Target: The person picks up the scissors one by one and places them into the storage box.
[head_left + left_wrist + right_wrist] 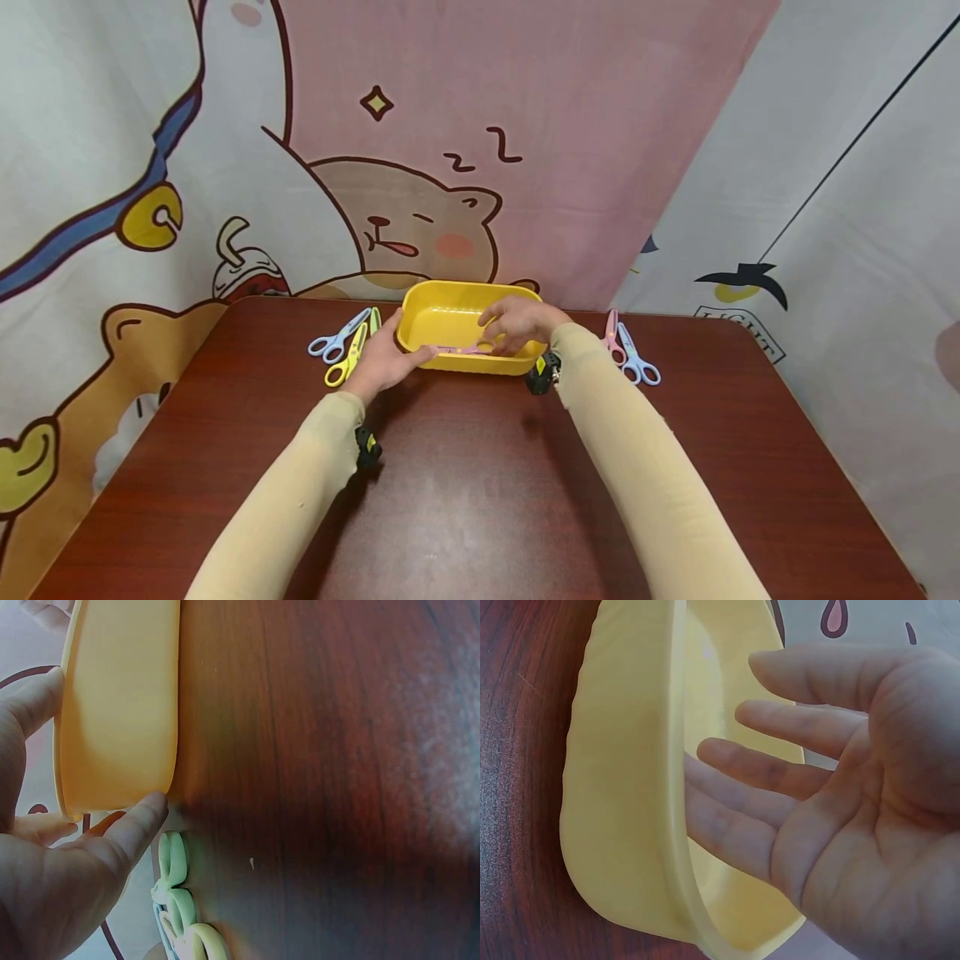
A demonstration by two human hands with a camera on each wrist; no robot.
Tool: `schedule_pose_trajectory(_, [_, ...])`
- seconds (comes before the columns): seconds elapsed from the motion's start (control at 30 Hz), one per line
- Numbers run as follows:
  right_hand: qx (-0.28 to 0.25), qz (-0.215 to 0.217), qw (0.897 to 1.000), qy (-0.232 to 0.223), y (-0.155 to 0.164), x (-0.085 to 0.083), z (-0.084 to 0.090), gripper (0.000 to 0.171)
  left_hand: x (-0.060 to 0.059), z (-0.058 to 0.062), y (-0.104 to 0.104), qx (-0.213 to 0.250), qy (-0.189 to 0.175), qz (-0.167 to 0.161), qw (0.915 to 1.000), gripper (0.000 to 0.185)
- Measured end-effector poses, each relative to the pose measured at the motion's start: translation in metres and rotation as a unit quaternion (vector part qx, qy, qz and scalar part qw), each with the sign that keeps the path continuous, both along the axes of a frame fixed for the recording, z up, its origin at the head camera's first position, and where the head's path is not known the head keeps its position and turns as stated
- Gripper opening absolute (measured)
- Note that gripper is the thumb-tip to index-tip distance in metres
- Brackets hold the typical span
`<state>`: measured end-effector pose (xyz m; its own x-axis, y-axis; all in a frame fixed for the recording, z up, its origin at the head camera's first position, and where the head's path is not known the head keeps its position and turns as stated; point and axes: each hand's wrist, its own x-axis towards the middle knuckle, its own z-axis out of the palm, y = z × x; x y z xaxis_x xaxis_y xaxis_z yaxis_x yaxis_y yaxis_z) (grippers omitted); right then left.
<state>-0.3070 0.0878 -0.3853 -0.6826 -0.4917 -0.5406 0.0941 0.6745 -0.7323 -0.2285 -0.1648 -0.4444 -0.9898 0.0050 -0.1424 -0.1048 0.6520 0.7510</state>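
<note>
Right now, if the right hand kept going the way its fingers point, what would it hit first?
Probably the inside of the yellow tub. The right hand reaches over the near rim with fingers pointing inward; pink scissors seem to lie below them, though depth is unclear.

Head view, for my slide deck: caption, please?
Left hand steadies a yellow tub; right hand reaches inside, scissors lying either side.

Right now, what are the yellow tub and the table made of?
The yellow tub looks like smooth moulded plastic: one even colour, rounded rim, soft shine. The table looks like dark reddish wood or a wood-look coating: grain lines show in the left wrist view, with a slight gloss.
</note>
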Motion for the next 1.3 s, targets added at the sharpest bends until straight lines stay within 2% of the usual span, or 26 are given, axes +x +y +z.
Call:
schedule_pose_trajectory(0.27, [-0.025,0.002,1.0,0.01,0.003,0.003,0.003,0.052,0.001,0.0,0.001,0.001,-0.005,0.002,1.0,0.105])
schedule_pose_trajectory(0.6, [-0.043,0.028,0.998,0.041,0.009,0.011,0.006,0.053,0.001,0.0,-0.001,0.005,-0.006,0.003,1.0,0.104])
schedule_pose_trajectory(0.93, [-0.075,0.015,0.995,0.068,0.022,0.018,0.013,0.047,0.0,0.001,0.0,0.005,0.007,-0.001,1.0,0.102])
schedule_pose_trajectory(1.3, [-0.101,-0.004,0.991,0.093,0.036,0.031,0.018,0.041,0.0,0.002,0.001,0.005,0.004,-0.002,1.0,0.103])
